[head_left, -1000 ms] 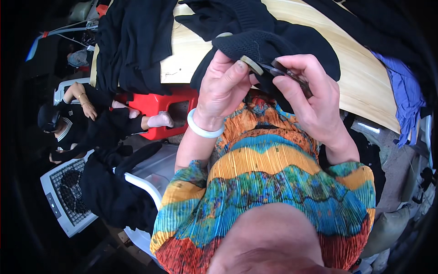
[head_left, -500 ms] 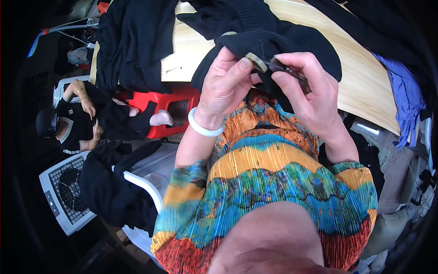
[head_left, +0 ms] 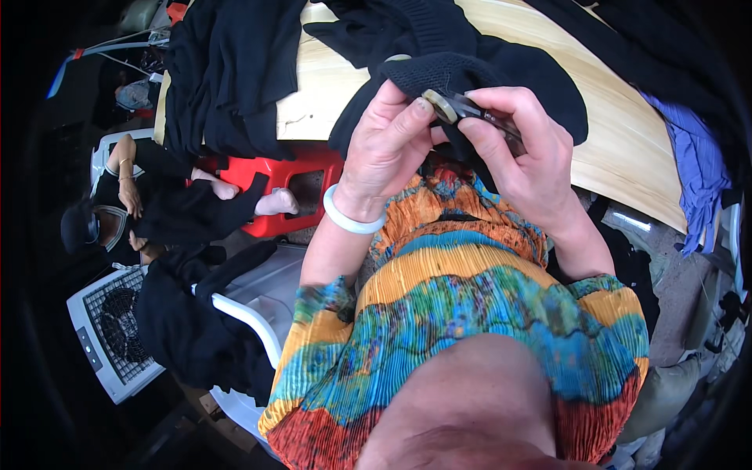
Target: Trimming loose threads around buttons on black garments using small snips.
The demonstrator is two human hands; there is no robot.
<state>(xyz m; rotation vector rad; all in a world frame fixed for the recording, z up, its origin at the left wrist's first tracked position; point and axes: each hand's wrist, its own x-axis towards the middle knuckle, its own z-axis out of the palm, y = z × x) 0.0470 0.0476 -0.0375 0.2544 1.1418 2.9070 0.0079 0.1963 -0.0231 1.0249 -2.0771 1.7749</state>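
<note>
My left hand (head_left: 389, 149), with a pale bangle on its wrist, pinches a large olive-coloured button (head_left: 441, 107) and the edge of a black knitted garment (head_left: 517, 66). In my right hand (head_left: 539, 153) are dark thread snips (head_left: 495, 119), their tip right by the button. Fine threads show between the button and the knit. A second pale button (head_left: 397, 57) lies on the garment just beyond my left fingers. The garment spreads over the near edge of the wooden table, and part of it hangs down behind my hands.
More black garments (head_left: 227, 70) lie on the table (head_left: 325, 102) at left, and a blue-purple cloth (head_left: 693, 157) hangs at right. A red stool (head_left: 270, 223), a grey bin (head_left: 262, 290) draped with black cloth and a fan unit (head_left: 117, 329) stand at left. Another person (head_left: 117, 204) sits there.
The snips in my right hand have come closer to the button, their tip now against its edge. My left hand keeps its place. The seated person's arms have shifted.
</note>
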